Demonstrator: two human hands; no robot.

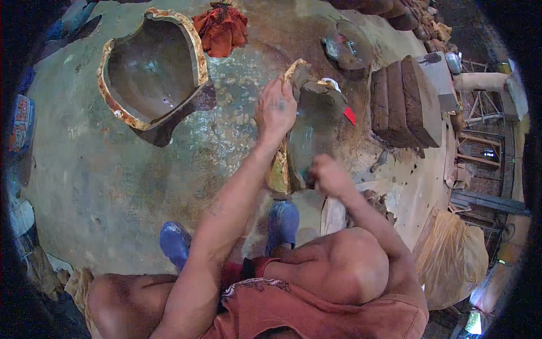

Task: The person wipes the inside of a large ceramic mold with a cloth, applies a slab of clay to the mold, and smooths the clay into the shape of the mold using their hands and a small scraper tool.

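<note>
A curved mould piece [278, 172], with a crusty yellowish rim and smooth grey inside, stands on the floor in front of me. My left hand [275, 110] is closed over its left rim, fingers curled toward the far end. Beside the mould's near right part is my right hand [332, 176], curled like a fist and slightly smeared by motion; anything in its fingers is hidden. A small red piece [350, 116] shows at the mould's right edge. At the far left lies a similar, larger mould piece [105, 85], its hollow facing up.
Thick slabs of dark clay [403, 104] stand together at the right. Farther back are a crumpled red cloth [221, 29] and a shallow round dish [353, 51] with a bag-like lump in it. A tan plastic sheet [451, 257] covers something at the lower right. My blue shoes [282, 223] are close by.
</note>
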